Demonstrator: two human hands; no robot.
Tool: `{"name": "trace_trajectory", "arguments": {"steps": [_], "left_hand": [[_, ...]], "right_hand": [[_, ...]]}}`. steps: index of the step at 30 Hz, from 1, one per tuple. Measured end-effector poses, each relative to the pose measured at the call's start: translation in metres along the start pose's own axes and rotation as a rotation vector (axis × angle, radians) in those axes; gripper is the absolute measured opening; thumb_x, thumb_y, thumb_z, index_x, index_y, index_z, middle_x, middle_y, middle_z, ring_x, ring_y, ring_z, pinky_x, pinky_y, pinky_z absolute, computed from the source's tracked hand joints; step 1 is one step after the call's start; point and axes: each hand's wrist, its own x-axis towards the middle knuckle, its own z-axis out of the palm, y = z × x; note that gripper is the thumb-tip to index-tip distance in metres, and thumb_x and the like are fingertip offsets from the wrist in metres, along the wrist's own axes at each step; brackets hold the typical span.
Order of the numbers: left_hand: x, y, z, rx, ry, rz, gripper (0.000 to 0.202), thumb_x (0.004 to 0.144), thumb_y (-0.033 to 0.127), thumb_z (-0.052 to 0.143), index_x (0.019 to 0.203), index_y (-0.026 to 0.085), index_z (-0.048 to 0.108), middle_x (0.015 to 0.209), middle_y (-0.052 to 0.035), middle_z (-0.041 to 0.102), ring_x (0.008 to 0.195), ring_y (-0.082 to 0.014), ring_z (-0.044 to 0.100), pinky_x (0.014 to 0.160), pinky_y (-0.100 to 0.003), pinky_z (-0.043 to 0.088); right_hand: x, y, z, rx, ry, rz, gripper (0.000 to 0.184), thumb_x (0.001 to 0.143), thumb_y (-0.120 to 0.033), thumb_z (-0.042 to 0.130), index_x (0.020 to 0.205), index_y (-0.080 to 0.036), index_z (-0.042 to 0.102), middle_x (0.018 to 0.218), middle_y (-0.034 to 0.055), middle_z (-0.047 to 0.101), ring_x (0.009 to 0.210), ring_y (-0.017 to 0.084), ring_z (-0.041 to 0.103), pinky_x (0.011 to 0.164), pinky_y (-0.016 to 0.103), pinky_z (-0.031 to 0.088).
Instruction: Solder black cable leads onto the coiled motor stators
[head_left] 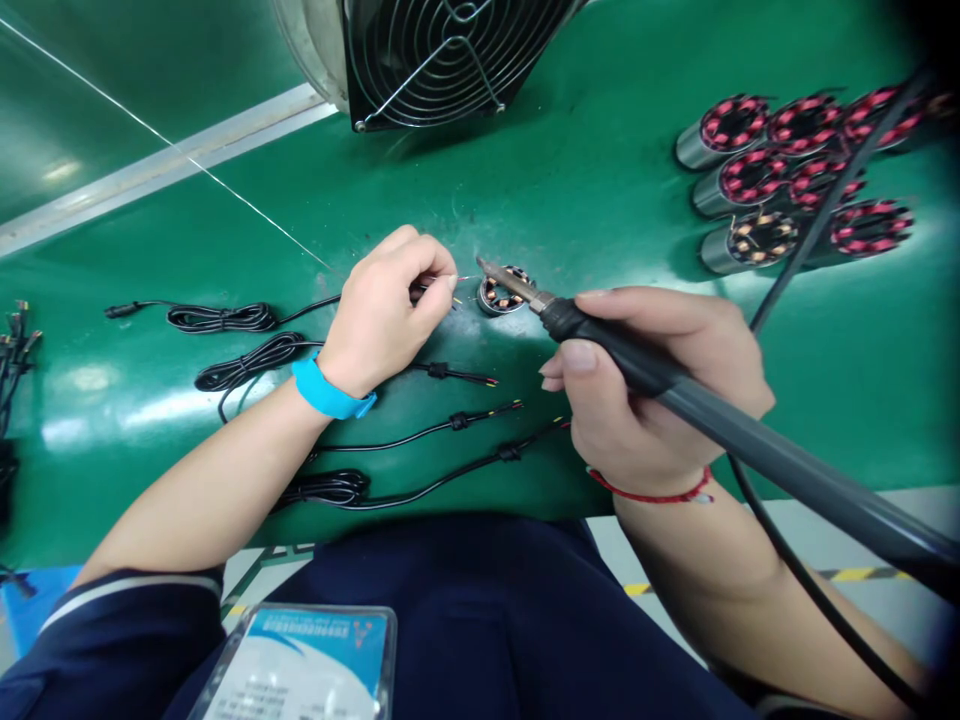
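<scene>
My right hand [652,375] grips a soldering iron [637,360], its tip pointing left over a small copper-wound motor stator [504,292]. My left hand [394,305] is closed in a pinch on a thin solder wire [468,278], whose end reaches close to the iron's tip. Behind that hand the same strand runs up to the top left. A black cable [309,309] passes under my left hand, and thin coloured wire ends show by its fingertips; whether the fingers hold these too is hidden.
Several stators with red or copper windings [752,177] stand at the right on the green table [600,190]. A fan with a wire guard [450,65] is at the back. Coiled black cables [251,360] lie left and in front. The iron's cord [832,210] crosses the right side.
</scene>
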Motion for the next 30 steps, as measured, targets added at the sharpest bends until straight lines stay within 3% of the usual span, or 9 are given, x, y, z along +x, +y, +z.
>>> {"name": "trace_trajectory", "arguments": {"steps": [10, 13, 16, 19, 22, 26, 30], "left_hand": [[0.0, 0.0, -0.002, 0.062, 0.009, 0.041, 0.011, 0.086, 0.014, 0.055, 0.077, 0.019, 0.06, 0.083, -0.0038, 0.062, 0.084, -0.0188, 0.06, 0.081, -0.034, 0.05], [0.0, 0.0, -0.002, 0.068, 0.007, 0.05, 0.01, 0.086, 0.015, 0.055, 0.078, 0.019, 0.06, 0.084, -0.0042, 0.063, 0.086, -0.0192, 0.061, 0.082, -0.035, 0.049], [0.0, 0.001, -0.003, 0.065, 0.005, 0.059, 0.011, 0.086, 0.015, 0.055, 0.077, 0.019, 0.06, 0.084, -0.0046, 0.063, 0.087, -0.0199, 0.061, 0.083, -0.035, 0.049], [0.0, 0.0, -0.003, 0.071, 0.011, 0.069, 0.01, 0.085, 0.014, 0.055, 0.077, 0.019, 0.06, 0.084, -0.0047, 0.064, 0.086, -0.0204, 0.06, 0.082, -0.036, 0.049], [0.0, -0.001, -0.003, 0.086, 0.014, 0.085, 0.01, 0.085, 0.014, 0.055, 0.078, 0.019, 0.06, 0.085, -0.0048, 0.064, 0.086, -0.0207, 0.06, 0.082, -0.036, 0.049], [0.0, -0.002, -0.003, 0.11, 0.02, 0.099, 0.009, 0.085, 0.014, 0.055, 0.079, 0.018, 0.06, 0.086, -0.0046, 0.064, 0.086, -0.0206, 0.06, 0.081, -0.036, 0.049], [0.001, -0.002, -0.002, 0.143, 0.022, 0.11, 0.01, 0.086, 0.015, 0.054, 0.079, 0.018, 0.061, 0.085, -0.0045, 0.064, 0.085, -0.0202, 0.06, 0.08, -0.036, 0.049]], "right_hand": [[0.007, 0.001, 0.004, -0.006, -0.01, -0.132, 0.028, 0.088, -0.027, 0.066, 0.116, -0.033, 0.066, 0.104, 0.0015, 0.075, 0.089, 0.022, 0.075, 0.08, 0.037, 0.065], [0.008, 0.002, 0.005, 0.041, -0.084, -0.058, 0.034, 0.091, -0.032, 0.063, 0.125, -0.035, 0.061, 0.116, 0.0023, 0.074, 0.098, 0.025, 0.074, 0.085, 0.043, 0.064], [0.013, -0.001, 0.004, 0.109, -0.149, 0.06, 0.037, 0.094, -0.035, 0.059, 0.131, -0.036, 0.056, 0.127, 0.002, 0.069, 0.095, 0.022, 0.075, 0.077, 0.039, 0.065], [0.025, -0.008, 0.001, 0.078, -0.211, 0.042, 0.031, 0.096, -0.03, 0.055, 0.127, -0.034, 0.058, 0.117, -0.0003, 0.072, 0.09, 0.017, 0.075, 0.08, 0.033, 0.063], [0.039, -0.011, 0.003, -0.036, -0.322, -0.006, 0.028, 0.093, -0.025, 0.056, 0.12, -0.032, 0.059, 0.104, -0.0005, 0.074, 0.096, 0.019, 0.073, 0.091, 0.038, 0.059], [0.048, -0.005, 0.017, -0.052, -0.399, 0.048, 0.046, 0.085, -0.02, 0.058, 0.129, -0.026, 0.051, 0.114, 0.005, 0.071, 0.112, 0.027, 0.067, 0.1, 0.053, 0.053], [0.046, 0.008, 0.03, -0.026, -0.389, 0.074, 0.045, 0.086, -0.017, 0.056, 0.128, -0.031, 0.051, 0.11, 0.0029, 0.073, 0.111, 0.025, 0.067, 0.103, 0.049, 0.05]]}}
